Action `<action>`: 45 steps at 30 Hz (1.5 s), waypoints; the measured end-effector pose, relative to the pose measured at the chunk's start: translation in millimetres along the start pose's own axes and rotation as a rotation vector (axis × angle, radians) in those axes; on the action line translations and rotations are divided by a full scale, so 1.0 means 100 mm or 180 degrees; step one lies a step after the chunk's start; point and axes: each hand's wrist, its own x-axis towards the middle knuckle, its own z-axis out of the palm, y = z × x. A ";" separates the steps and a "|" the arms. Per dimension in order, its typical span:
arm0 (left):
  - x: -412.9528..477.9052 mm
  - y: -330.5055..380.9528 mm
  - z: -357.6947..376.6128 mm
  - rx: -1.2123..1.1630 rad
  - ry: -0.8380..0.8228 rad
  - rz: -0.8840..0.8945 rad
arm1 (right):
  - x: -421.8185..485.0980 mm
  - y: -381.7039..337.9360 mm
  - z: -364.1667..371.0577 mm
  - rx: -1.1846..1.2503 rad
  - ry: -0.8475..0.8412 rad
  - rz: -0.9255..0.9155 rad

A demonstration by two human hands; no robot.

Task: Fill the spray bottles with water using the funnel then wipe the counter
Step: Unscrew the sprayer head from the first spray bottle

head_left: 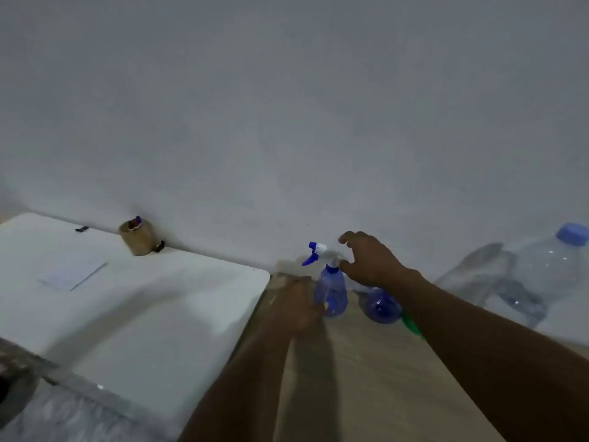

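Note:
A translucent blue spray bottle [330, 290] with a blue and white trigger head stands on the wooden counter [366, 371] near the wall. My left hand [301, 306] is blurred and sits against the bottle's lower left side; whether it grips the bottle I cannot tell. My right hand [371, 261] hovers spread at the spray head, fingers loosely curved just to its right. A second blue spray bottle [381, 304] stands behind my right forearm, its top hidden. A green piece, perhaps the funnel [412, 327], pokes out under that forearm.
A large clear water bottle [541, 272] with a blue cap stands at the right against the wall. A white table [127, 301] adjoins the counter on the left, carrying a roll of brown tape [137, 237] and a sheet of paper [73, 275].

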 end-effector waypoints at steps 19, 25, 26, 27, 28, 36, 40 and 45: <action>0.17 -0.26 0.38 -0.0278 -0.0028 -0.0398 | -0.08 -0.26 0.49 -0.0254 -0.0212 0.0044; -0.26 -0.21 0.41 -0.0168 -0.0180 -0.0293 | -0.59 -0.30 0.48 -0.0165 -0.0171 -0.0098; -0.33 -0.20 0.42 -0.0176 -0.0190 -0.0280 | -0.66 -0.31 0.48 -0.0163 -0.0163 -0.0147; -0.40 -0.17 0.42 -0.0182 -0.0190 -0.0284 | -0.73 -0.31 0.48 -0.0149 -0.0123 -0.0215; -0.46 -0.15 0.43 -0.0172 -0.0178 -0.0261 | -0.80 -0.32 0.47 -0.0129 -0.0091 -0.0263; -0.99 0.05 0.58 -0.0322 -0.0367 -0.0184 | -1.39 -0.27 0.45 -0.0050 -0.0086 -0.0338; -1.19 0.08 0.68 -0.0186 -0.0322 -0.0156 | -1.59 -0.20 0.58 -0.0231 0.0018 -0.0174; -1.26 0.09 0.74 -0.0184 -0.0310 -0.0164 | -1.69 -0.16 0.65 -0.0034 0.0071 -0.0120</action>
